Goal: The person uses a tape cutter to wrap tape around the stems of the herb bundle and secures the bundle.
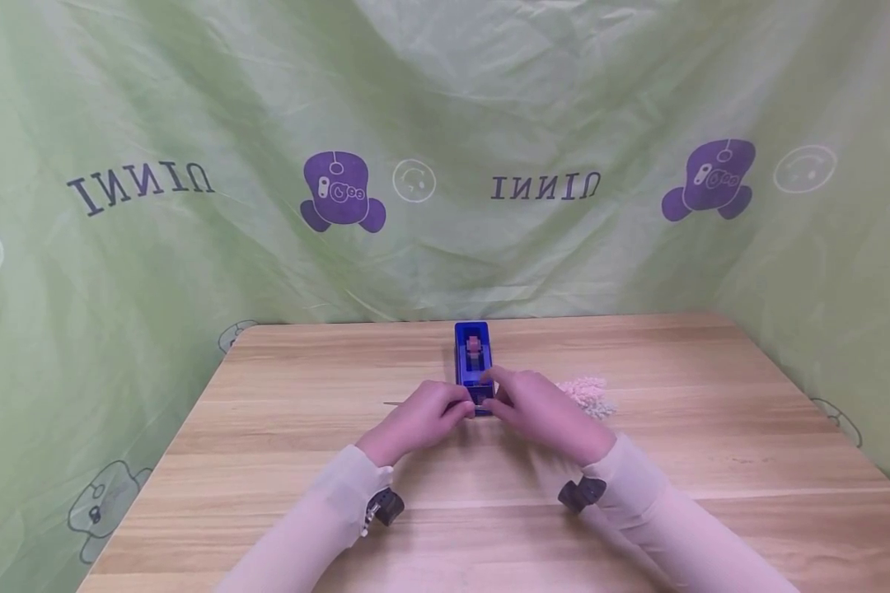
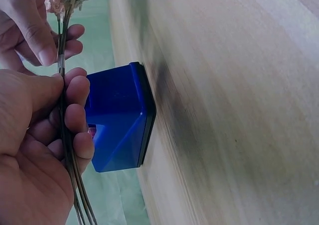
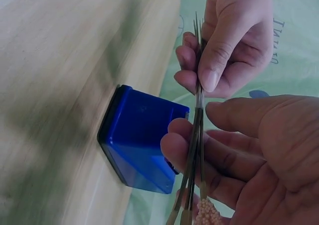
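Observation:
A slim bunch of dried flowers (image 1: 586, 391) with pink and greyish heads lies across both hands, heads to the right. My left hand (image 1: 423, 416) grips its thin stems (image 2: 70, 155), thumb on one side and curled fingers on the other. Nearer the heads, my right hand (image 1: 549, 412) has its fingers curled under the stems, with the thumb raised close beside them. A short shiny band of clear tape (image 3: 200, 100) shows on the stems between the two thumbs. Just behind the hands stands a blue tape dispenser (image 1: 475, 329), its front end partly covered by fingers.
The wooden table (image 1: 282, 494) carries the dispenser near its back edge. A green printed cloth (image 1: 445, 263) hangs behind and along the sides of the table. Dark wrist cameras (image 1: 582, 494) sit at both sleeves.

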A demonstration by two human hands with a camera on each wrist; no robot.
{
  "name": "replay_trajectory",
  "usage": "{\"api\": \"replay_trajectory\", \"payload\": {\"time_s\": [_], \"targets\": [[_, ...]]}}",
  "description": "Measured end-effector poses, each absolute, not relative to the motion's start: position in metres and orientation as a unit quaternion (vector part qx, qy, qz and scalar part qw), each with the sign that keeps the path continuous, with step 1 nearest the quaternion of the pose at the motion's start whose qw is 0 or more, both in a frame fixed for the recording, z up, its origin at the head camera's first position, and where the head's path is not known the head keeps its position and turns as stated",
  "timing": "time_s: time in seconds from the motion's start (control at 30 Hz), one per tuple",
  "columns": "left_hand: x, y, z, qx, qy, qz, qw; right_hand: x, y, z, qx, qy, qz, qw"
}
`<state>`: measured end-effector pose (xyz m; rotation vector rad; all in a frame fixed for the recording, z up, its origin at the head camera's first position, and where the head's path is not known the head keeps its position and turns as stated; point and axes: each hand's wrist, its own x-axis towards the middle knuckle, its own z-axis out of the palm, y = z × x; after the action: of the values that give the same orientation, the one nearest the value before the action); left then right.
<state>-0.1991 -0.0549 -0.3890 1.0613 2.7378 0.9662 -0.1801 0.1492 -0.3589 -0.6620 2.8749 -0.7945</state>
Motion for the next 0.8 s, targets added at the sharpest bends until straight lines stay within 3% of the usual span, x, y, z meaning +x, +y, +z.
{"api": "replay_trajectory", "payload": {"time_s": [0.8], "targets": [[-0.1929, -0.0553, -0.3815, 0.326, 0.892, 0.31, 0.04, -0.1807, 0.1514, -0.3574, -0.296, 0.922, -0.246, 0.029]]}}
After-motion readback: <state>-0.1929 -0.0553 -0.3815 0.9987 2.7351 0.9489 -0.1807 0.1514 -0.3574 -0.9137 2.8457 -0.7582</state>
